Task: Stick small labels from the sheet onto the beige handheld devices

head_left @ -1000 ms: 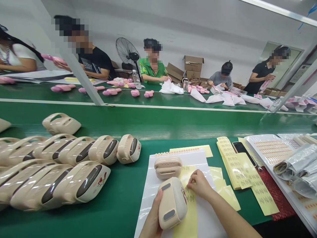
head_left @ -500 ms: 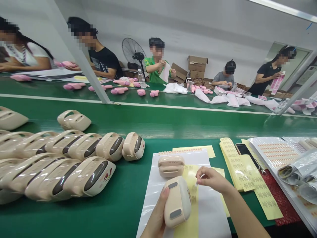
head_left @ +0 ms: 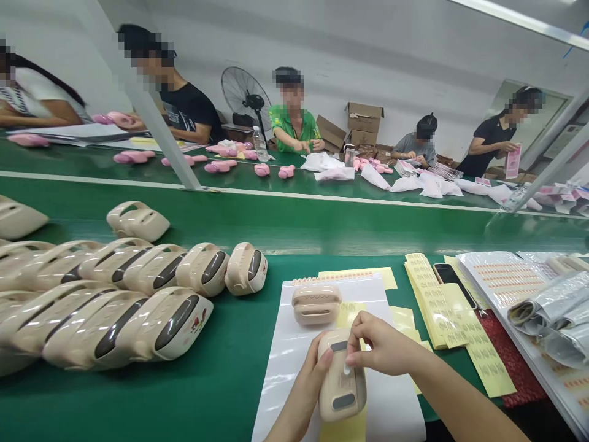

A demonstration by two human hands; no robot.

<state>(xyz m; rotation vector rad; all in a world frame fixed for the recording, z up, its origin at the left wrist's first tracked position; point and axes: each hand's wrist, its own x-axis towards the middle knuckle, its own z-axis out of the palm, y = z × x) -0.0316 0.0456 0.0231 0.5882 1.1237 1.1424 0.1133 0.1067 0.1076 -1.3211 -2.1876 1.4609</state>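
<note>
My left hand [head_left: 309, 383] is wrapped round a cream plastic device [head_left: 334, 390], its base with two grey pads turned up. My right hand [head_left: 375, 347] is pinched over the middle of that base, between the pads. A small white piece [head_left: 346, 369] shows at its fingertips; its kind I cannot make out. Faint print shows on the base just below it. Behind, a second cream device [head_left: 316, 305] rests on white paper [head_left: 280, 362]. Beneath my hands, a yellow label sheet [head_left: 338, 430] is partly hidden.
Several cream devices [head_left: 170, 325] with dark windows stand in rows at left. To the right lie yellow label sheets [head_left: 490, 362], a phone [head_left: 453, 282], sticker sheets [head_left: 497, 276] and clear plastic rolls [head_left: 547, 313]. Across the bench, several people work among pink items [head_left: 221, 166].
My right hand has moved left from above the yellow label sheet onto the device's base. My left hand has tilted the device so that its base faces up more.
</note>
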